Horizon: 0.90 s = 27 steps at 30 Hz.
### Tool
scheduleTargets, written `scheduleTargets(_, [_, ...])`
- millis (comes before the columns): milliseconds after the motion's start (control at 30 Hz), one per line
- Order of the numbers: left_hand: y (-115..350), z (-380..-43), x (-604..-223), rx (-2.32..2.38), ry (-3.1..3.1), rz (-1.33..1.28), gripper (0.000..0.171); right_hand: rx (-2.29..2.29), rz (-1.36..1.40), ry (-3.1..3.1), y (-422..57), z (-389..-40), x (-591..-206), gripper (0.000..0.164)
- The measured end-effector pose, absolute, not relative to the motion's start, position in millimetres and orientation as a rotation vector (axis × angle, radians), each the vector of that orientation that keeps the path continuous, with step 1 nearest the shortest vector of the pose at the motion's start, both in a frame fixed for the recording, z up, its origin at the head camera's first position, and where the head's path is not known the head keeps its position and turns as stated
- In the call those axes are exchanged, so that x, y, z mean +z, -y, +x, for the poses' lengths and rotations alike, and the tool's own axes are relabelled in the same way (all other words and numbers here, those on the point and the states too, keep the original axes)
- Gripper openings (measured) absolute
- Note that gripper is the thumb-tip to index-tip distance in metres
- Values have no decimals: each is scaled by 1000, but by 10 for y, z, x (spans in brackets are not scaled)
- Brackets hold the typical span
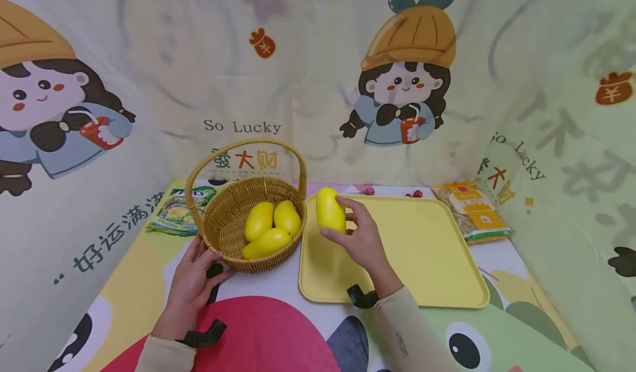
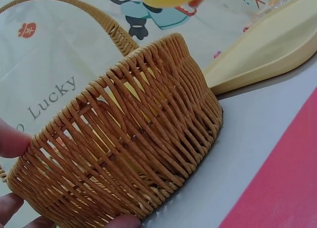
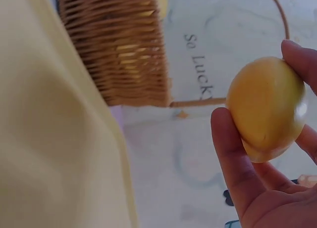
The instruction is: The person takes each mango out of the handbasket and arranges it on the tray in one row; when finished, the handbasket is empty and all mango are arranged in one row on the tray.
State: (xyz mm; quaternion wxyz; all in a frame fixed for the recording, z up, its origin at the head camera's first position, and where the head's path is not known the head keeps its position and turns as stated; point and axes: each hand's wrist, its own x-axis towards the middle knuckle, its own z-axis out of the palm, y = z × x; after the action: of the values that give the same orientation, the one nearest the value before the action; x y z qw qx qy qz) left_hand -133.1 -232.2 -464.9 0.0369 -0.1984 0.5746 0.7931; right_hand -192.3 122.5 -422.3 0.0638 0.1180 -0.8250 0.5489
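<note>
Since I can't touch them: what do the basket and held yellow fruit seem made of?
Basket: woven wicker or plastic imitation, low sheen; interlaced strands show.
Held yellow fruit: smooth, glossy, with a bright highlight; perhaps moulded plastic, but real skin is possible.

- Head cam: bright, soft, even light; wide-angle distort., cloth point(image 1: 551, 223) stretched twd sides.
- Wrist cams: dimmer, greyer.
- R wrist: white glare spot on mango point(image 3: 267, 102), big soft shadow on tray point(image 3: 49, 139), basket point(image 3: 133, 84) bit blurry.
- L wrist: basket weave fairly sharp.
</note>
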Motion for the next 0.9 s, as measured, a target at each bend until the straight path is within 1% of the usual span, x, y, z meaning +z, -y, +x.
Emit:
scheduleTargets(467, [2325, -1325, -4656, 2444, -1760, -600, 84, 1581, 216, 2614, -1234, -2082, -4460, 79])
scheduleTargets(900, [2325, -1322, -4664, 2439, -1770, -604, 84, 1558, 282, 2690, -1202, -2160, -4687, 79])
